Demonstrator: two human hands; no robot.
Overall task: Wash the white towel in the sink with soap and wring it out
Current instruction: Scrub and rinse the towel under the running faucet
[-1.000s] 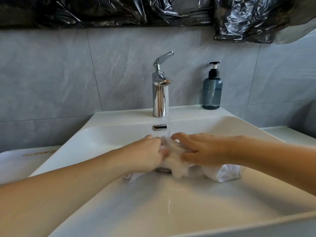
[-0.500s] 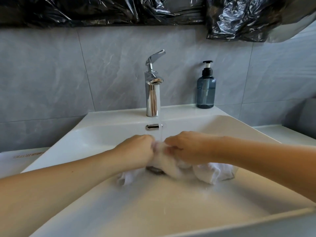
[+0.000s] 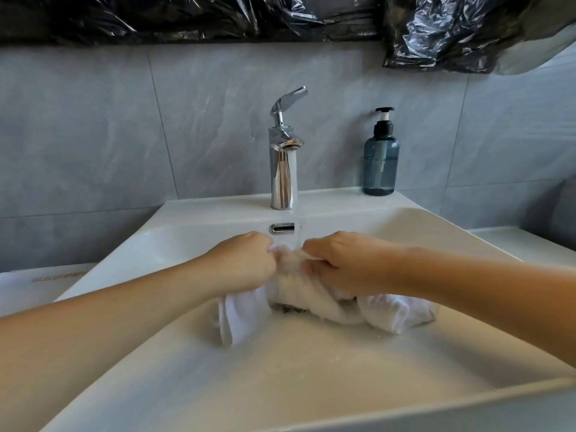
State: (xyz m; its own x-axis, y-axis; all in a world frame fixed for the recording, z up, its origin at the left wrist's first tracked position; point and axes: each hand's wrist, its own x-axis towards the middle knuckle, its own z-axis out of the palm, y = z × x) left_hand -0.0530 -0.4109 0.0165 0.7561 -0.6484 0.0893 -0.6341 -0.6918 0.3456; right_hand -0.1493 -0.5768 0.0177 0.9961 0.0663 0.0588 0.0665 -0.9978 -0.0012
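Observation:
The white towel (image 3: 314,302) lies bunched and wet in the middle of the white sink (image 3: 311,369), over the drain. My left hand (image 3: 246,263) grips its left part with curled fingers. My right hand (image 3: 339,263) grips its right part, knuckles up. The two fists sit close together under the running water from the chrome tap (image 3: 282,157). Loose towel ends hang out below each hand. A blue-grey soap pump bottle (image 3: 381,160) stands on the sink's back ledge at the right.
Grey tiled wall behind the sink, with black plastic sheeting (image 3: 461,32) hung along the top. A chrome overflow slot (image 3: 282,228) sits just behind my hands. A white surface with printed lettering (image 3: 46,279) lies left of the sink.
Both hands have kept hold of the towel and worked it under the stream. The fists have closed in towards each other, and the towel ends have shifted slightly.

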